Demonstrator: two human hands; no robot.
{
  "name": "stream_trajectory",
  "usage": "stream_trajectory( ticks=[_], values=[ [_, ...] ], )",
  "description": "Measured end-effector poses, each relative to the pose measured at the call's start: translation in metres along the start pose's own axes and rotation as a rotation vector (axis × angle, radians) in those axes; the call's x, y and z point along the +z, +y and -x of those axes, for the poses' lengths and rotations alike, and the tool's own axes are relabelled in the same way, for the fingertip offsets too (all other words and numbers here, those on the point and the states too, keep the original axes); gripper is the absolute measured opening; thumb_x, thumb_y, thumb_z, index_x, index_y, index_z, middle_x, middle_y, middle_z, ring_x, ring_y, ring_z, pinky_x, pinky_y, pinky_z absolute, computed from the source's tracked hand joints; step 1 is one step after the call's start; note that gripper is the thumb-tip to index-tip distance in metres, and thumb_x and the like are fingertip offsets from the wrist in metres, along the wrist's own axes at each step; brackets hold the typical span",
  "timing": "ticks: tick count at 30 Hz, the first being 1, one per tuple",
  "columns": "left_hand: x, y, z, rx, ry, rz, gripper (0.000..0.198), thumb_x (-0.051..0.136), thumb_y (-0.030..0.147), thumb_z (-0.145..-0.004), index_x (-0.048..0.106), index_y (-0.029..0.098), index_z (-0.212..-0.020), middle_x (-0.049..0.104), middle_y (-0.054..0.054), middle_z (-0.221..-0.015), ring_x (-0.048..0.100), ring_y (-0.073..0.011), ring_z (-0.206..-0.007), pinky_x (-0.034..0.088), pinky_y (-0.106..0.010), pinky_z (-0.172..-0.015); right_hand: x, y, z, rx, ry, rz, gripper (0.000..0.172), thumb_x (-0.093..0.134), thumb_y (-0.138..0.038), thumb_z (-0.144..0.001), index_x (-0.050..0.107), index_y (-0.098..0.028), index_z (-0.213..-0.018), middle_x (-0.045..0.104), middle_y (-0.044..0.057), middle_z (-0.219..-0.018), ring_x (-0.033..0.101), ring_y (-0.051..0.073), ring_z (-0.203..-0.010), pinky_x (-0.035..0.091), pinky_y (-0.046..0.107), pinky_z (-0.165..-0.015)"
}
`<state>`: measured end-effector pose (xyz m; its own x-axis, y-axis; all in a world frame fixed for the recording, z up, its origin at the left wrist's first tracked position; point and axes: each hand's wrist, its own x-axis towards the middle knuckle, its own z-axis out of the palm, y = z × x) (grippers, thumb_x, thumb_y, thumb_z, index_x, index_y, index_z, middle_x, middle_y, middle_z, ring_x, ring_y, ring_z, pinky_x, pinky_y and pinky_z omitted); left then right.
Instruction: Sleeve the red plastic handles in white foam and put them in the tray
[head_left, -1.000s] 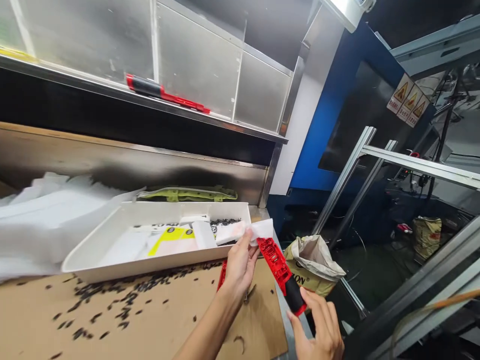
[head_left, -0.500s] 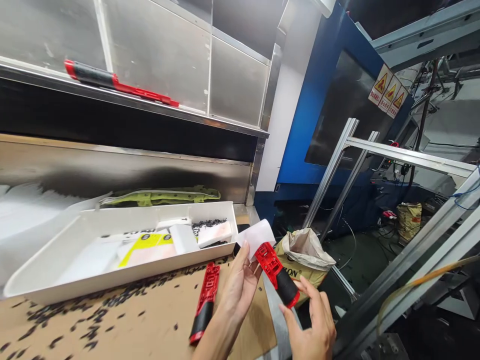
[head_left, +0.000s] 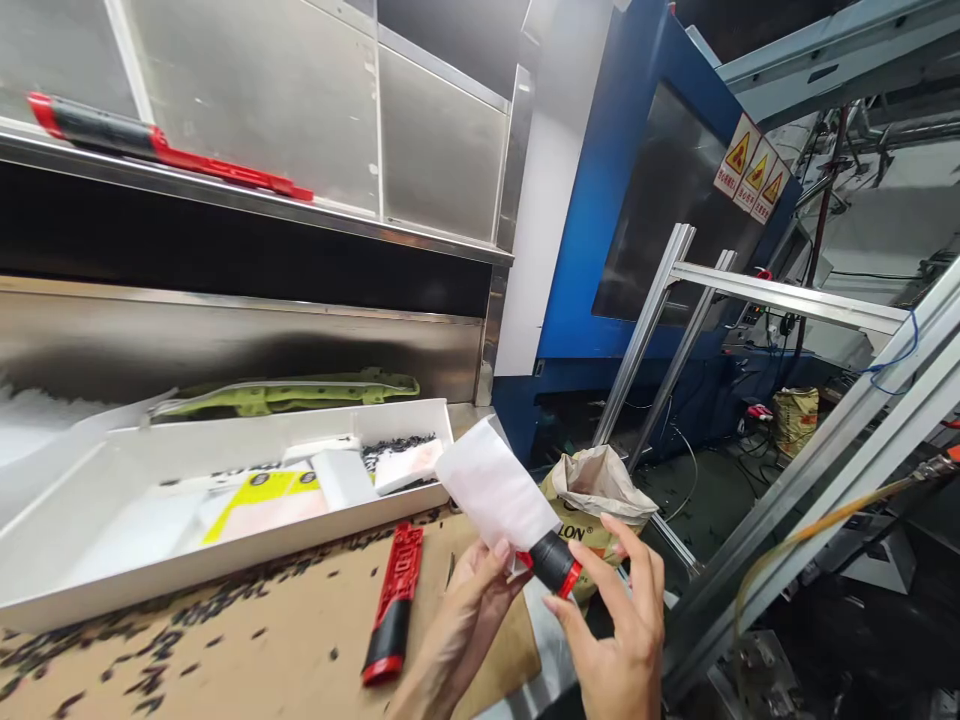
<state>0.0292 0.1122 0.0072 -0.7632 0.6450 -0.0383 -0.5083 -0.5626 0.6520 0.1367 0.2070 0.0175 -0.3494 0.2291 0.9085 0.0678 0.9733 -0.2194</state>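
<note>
A red and black plastic tool housing (head_left: 553, 562) sits partly inside a thin white pouch (head_left: 496, 485); only its black grip and red end stick out. My left hand (head_left: 484, 600) is closed round the pouch's lower end. With thumb and fingertips, my right hand (head_left: 619, 625) pinches the red end of the housing. Beside my left forearm, a second red and black housing (head_left: 394, 605) lies on the brown cardboard surface (head_left: 285, 640). A third similar housing (head_left: 169, 148) rests on the metal ledge at upper left.
A white tray (head_left: 225, 560) holds white blocks, a yellow-marked sheet and small black bits. Several black bits lie scattered on the cardboard. A green part (head_left: 292, 393) is behind the tray. To the right stand an open paper sack (head_left: 600, 490) and an aluminium frame (head_left: 787, 295).
The pouch now covers the red open part of the housing, which showed bare before. My view has shifted a little to the right.
</note>
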Motion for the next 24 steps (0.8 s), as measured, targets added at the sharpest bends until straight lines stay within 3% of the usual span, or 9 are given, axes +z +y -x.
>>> stream_trajectory(
  ticks=[3, 8, 11, 16, 24],
  values=[
    [-0.002, -0.004, 0.004, 0.000, -0.032, -0.008, 0.033, 0.088, 0.040, -0.059, 0.075, 0.017, -0.080, 0.073, -0.004, -0.075, 0.066, -0.0184, -0.075, 0.054, -0.028, -0.074, -0.002, -0.001, -0.003, -0.023, -0.009, -0.002, 0.025, 0.064, -0.039, -0.087, 0.067, -0.022, -0.105, 0.057, 0.013, -0.121, 0.054, 0.027, -0.104, 0.054, 0.042, -0.079],
    [-0.014, 0.006, 0.005, -0.014, -0.043, -0.037, 0.035, 0.082, 0.041, -0.067, 0.074, 0.016, -0.091, 0.076, -0.007, -0.091, 0.067, -0.0215, -0.087, 0.054, -0.033, -0.085, -0.009, 0.005, -0.004, -0.056, -0.074, 0.011, 0.024, 0.062, -0.036, -0.088, 0.066, -0.022, -0.107, 0.057, 0.013, -0.122, 0.051, 0.029, -0.108, 0.052, 0.047, -0.081],
    [-0.019, 0.011, 0.008, -0.017, -0.016, -0.047, 0.036, 0.081, 0.042, -0.070, 0.073, 0.015, -0.093, 0.076, -0.009, -0.098, 0.067, -0.0218, -0.093, 0.053, -0.034, -0.090, -0.011, 0.008, -0.003, -0.123, -0.078, 0.041, 0.024, 0.064, -0.031, -0.087, 0.065, -0.022, -0.110, 0.057, 0.012, -0.121, 0.049, 0.030, -0.110, 0.050, 0.048, -0.082],
    [-0.012, 0.002, 0.018, -0.027, 0.061, -0.024, 0.043, 0.083, 0.043, -0.066, 0.072, 0.013, -0.095, 0.075, -0.013, -0.102, 0.067, -0.0273, -0.097, 0.055, -0.040, -0.089, -0.007, 0.005, 0.001, -0.098, -0.074, 0.055, 0.025, 0.065, -0.032, -0.087, 0.064, -0.023, -0.109, 0.056, 0.012, -0.119, 0.046, 0.031, -0.114, 0.049, 0.051, -0.085],
    [-0.005, 0.007, 0.027, 0.093, 0.233, 0.049, 0.046, 0.087, 0.044, -0.060, 0.069, 0.021, -0.096, 0.077, -0.003, -0.095, 0.069, -0.0183, -0.091, 0.055, -0.026, -0.082, -0.007, 0.009, 0.010, -0.068, -0.181, 0.031, 0.028, 0.059, -0.046, -0.088, 0.067, -0.025, -0.104, 0.052, 0.012, -0.127, 0.039, 0.035, -0.126, 0.049, 0.052, -0.087]
  ],
)
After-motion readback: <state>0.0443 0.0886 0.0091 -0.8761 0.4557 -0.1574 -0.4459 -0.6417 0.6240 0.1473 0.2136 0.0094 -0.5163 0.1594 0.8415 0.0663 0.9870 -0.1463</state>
